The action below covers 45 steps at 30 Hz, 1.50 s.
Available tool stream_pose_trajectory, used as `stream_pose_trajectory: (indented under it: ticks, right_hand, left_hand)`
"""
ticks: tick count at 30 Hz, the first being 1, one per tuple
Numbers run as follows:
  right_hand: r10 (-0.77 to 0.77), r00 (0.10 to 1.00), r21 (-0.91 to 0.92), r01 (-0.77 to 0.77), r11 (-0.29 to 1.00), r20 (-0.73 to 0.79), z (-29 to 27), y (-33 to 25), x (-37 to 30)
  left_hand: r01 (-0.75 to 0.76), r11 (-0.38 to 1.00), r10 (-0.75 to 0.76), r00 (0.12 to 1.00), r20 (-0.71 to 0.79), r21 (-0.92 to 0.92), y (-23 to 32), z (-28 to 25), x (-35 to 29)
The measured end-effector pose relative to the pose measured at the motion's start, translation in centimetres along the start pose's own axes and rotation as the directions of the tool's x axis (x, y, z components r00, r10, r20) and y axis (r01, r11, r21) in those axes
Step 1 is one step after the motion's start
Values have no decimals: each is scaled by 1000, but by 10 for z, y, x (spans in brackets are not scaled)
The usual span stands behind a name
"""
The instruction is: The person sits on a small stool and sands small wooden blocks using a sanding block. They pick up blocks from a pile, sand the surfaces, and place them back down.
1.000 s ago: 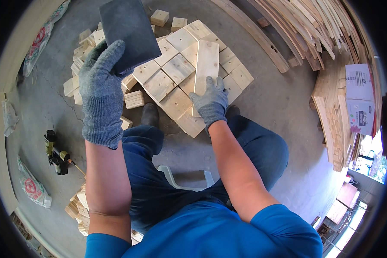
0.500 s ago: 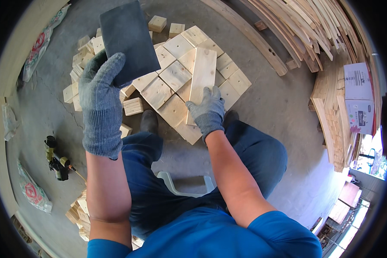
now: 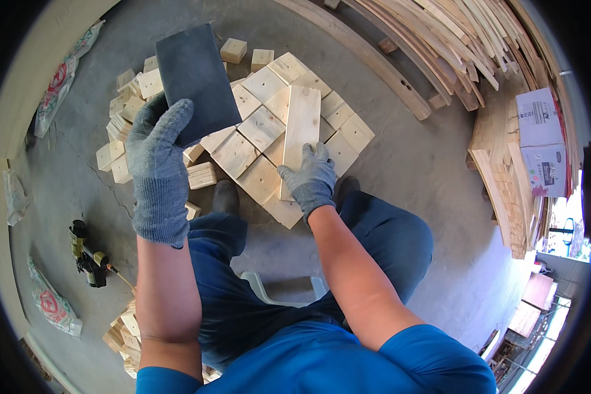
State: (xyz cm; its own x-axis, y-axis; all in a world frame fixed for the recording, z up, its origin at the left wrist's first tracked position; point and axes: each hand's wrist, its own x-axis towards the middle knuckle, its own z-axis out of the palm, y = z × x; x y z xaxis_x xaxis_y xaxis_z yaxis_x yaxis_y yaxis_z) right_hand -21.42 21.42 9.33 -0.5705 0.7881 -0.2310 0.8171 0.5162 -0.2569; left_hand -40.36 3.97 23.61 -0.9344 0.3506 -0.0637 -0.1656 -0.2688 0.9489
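Observation:
My gloved left hand point(image 3: 161, 171) holds up a dark, flat rectangular panel point(image 3: 197, 82) by its lower left corner; its exact kind I cannot make out. The thumb lies across the face, while the other fingers are mostly hidden behind it. Below and to the right, a pale wooden board point(image 3: 302, 118) lies across square wooden blocks point(image 3: 262, 128) set edge to edge. At the board's near end is my gloved right hand point(image 3: 310, 176), thumb at the left edge and fingers on its top and right side.
Loose wooden blocks point(image 3: 150, 83) are scattered left of and behind the block surface. A nail gun point(image 3: 85, 253) with a hose lies on the left floor near a sack point(image 3: 54, 299). Long timber point(image 3: 440, 59) and a carton point(image 3: 542, 141) stand at the right.
The whole scene sits slightly lower and farther left in the view. Both hands keep nearly the same places on the panel and the board.

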Motion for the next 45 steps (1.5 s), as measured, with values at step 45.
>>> stream_pose_trajectory:
  ticks: [45]
  right_hand:
    - [-375,926,973,-133,-188,54,-161,98,-10]
  left_hand:
    - [508,820,-554,591,586,263,-74,156,-87]
